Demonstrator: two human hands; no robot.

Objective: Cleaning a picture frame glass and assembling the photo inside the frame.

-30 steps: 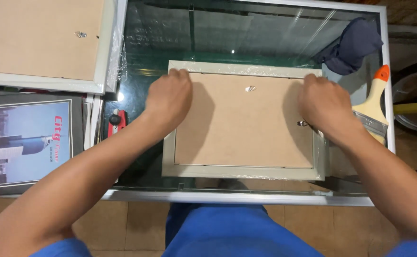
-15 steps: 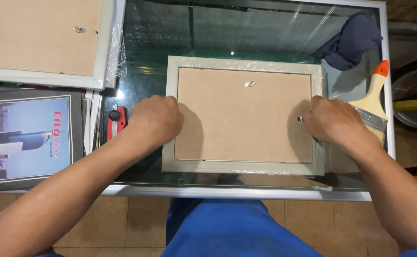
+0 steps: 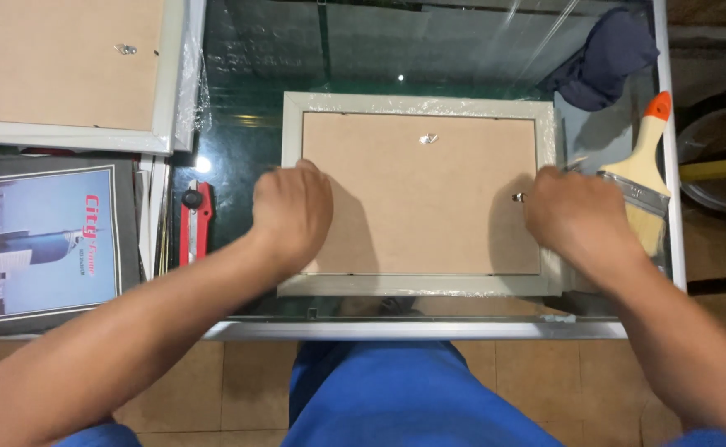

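Observation:
A pale grey picture frame lies face down on a glass table, its brown backing board up and thin plastic wrap along its edges. My left hand rests curled on the frame's left side. My right hand presses on the frame's right side beside a small metal clip. A small metal hanger sits near the top middle of the board.
A second face-down frame lies at the far left, above a printed poster. A red utility knife lies left of the frame. A paintbrush and dark cloth are at the right. The table's metal edge runs near me.
Both hands have slid down along the frame's sides towards me, and the view has shifted so the frame sits lower.

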